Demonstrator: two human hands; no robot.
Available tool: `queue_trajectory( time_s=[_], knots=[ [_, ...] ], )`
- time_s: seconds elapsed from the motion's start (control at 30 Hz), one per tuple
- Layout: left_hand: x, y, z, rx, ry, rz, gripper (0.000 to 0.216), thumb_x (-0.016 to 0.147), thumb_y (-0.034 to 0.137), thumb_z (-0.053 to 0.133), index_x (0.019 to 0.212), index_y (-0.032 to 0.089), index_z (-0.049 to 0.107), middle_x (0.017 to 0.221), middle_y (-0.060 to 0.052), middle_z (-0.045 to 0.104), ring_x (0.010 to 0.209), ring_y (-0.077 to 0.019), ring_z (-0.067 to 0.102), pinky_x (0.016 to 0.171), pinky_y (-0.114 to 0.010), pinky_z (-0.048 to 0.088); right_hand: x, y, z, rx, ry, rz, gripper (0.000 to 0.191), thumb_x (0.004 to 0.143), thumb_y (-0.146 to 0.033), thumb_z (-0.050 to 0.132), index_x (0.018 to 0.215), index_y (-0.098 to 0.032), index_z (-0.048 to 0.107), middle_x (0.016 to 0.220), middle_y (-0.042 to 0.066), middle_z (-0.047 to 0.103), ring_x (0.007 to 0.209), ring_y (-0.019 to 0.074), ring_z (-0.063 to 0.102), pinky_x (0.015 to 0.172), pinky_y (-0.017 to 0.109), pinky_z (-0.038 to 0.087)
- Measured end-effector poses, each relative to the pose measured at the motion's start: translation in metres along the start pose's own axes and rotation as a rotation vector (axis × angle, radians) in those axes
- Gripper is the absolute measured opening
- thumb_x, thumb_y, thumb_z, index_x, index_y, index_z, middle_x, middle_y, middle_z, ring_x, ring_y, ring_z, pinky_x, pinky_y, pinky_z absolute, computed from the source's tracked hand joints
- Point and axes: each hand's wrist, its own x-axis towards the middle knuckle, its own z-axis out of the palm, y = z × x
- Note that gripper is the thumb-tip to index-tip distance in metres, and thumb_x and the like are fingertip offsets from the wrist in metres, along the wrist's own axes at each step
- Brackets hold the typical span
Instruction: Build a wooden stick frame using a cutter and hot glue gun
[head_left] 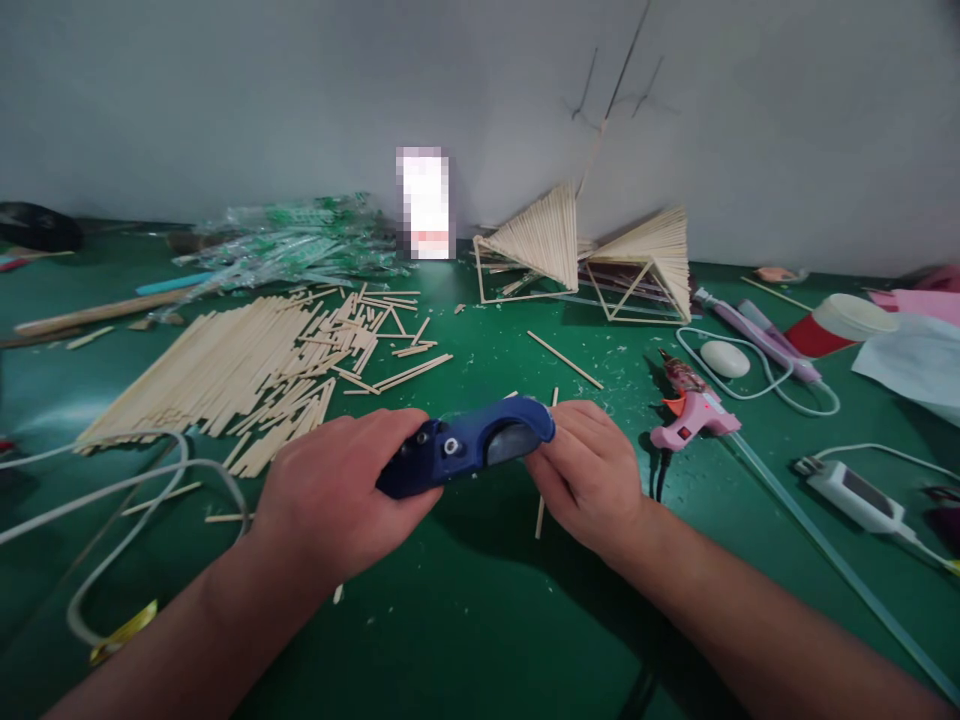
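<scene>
My left hand [337, 495] is wrapped round the handle of a blue hand cutter [469, 445], held just above the green table [480, 620]. My right hand [589, 475] is closed in a pinch at the cutter's front end, on a thin wooden stick [541, 505] that runs through the jaws and down toward the table. A big pile of wooden sticks [225, 370] lies to the left, beyond my left hand.
A pink glue gun [694, 412] with its cable lies right of my right hand. Two stick-built fan shapes [585, 255] lean at the wall. White cables [112, 490] loop at the left. A white adapter [855, 492], a red cup [832, 325] and cloths sit at the right.
</scene>
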Motion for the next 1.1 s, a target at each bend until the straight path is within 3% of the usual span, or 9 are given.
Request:
queue_trajectory(
  time_s=[0.1,0.23,0.37,0.43,0.53,0.7,0.87,1.0,1.1],
  knots=[
    [0.007,-0.005,-0.005,-0.003,0.063,-0.118,0.038,0.078,0.036,0.054,0.112,0.021,0.056,0.100,-0.007,0.068,0.089,-0.0272,0.066,0.074,-0.037,0.050,-0.002,0.000,0.002,0.023,-0.003,0.058,0.019,0.086,-0.008,0.053,0.100,-0.018,0.061,0.088,0.004,0.074,0.077,0.0145,0.067,0.070,0.029,0.047],
    [0.022,-0.024,-0.010,0.136,-0.062,-0.255,0.050,0.085,0.045,0.040,0.123,0.013,0.049,0.108,-0.009,0.060,0.101,-0.0332,0.060,0.078,-0.045,0.044,-0.004,0.001,0.002,0.058,0.030,0.126,0.021,0.084,-0.009,0.056,0.101,-0.018,0.064,0.097,0.006,0.070,0.089,0.0166,0.063,0.077,0.032,0.049],
    [0.031,-0.060,0.004,0.246,-0.157,-0.308,0.051,0.082,0.051,0.043,0.114,0.014,0.055,0.096,-0.013,0.062,0.092,-0.0352,0.063,0.070,-0.047,0.046,-0.004,0.001,0.000,0.094,0.152,0.195,0.019,0.080,-0.010,0.060,0.096,-0.017,0.068,0.085,0.006,0.060,0.082,0.0168,0.057,0.069,0.032,0.048],
    [0.031,-0.077,0.015,0.276,-0.159,-0.407,0.048,0.078,0.054,0.051,0.104,0.015,0.061,0.091,-0.018,0.063,0.086,-0.0382,0.063,0.066,-0.048,0.048,-0.004,0.001,0.000,0.151,0.185,0.239,0.019,0.081,-0.010,0.059,0.096,-0.018,0.067,0.080,0.004,0.057,0.076,0.0153,0.055,0.064,0.030,0.047],
    [0.030,-0.090,0.024,0.214,-0.129,-0.458,0.048,0.077,0.053,0.054,0.108,0.017,0.061,0.096,-0.021,0.064,0.087,-0.0399,0.063,0.067,-0.051,0.049,-0.005,0.000,0.000,0.245,0.219,0.292,0.014,0.083,-0.011,0.057,0.090,-0.020,0.065,0.079,0.002,0.057,0.075,0.0144,0.056,0.065,0.030,0.047],
    [0.030,-0.078,0.021,-0.092,-0.007,-0.497,0.057,0.074,0.046,0.062,0.124,0.018,0.056,0.112,-0.018,0.063,0.101,-0.0376,0.061,0.084,-0.051,0.049,-0.009,-0.002,0.004,0.546,0.252,0.437,0.017,0.093,-0.016,0.044,0.093,-0.022,0.060,0.082,0.001,0.061,0.075,0.0134,0.059,0.068,0.032,0.048],
    [0.029,-0.061,0.009,-0.351,0.204,-0.450,0.060,0.072,0.038,0.066,0.129,0.020,0.054,0.116,-0.010,0.065,0.107,-0.0314,0.060,0.098,-0.045,0.045,-0.014,-0.006,0.006,0.589,0.238,0.514,0.015,0.093,-0.020,0.047,0.098,-0.023,0.061,0.064,-0.005,0.052,0.054,0.0089,0.048,0.052,0.025,0.039],
    [0.026,-0.052,0.001,-0.578,0.188,-0.460,0.049,0.075,0.038,0.065,0.121,0.022,0.059,0.110,-0.005,0.068,0.102,-0.0278,0.063,0.097,-0.044,0.047,0.000,-0.012,0.004,0.684,0.200,0.638,0.012,0.089,-0.026,0.053,0.089,-0.023,0.064,0.058,-0.007,0.043,0.049,0.0072,0.036,0.044,0.023,0.028],
    [0.024,-0.044,0.001,-0.583,0.115,-0.416,0.048,0.072,0.039,0.068,0.115,0.021,0.062,0.121,-0.007,0.064,0.109,-0.0293,0.061,0.101,-0.047,0.044,0.022,-0.018,0.005,0.877,0.043,0.853,0.014,0.083,-0.033,0.061,0.089,-0.022,0.067,0.051,-0.008,0.041,0.045,0.0070,0.032,0.041,0.023,0.023]
  ],
)
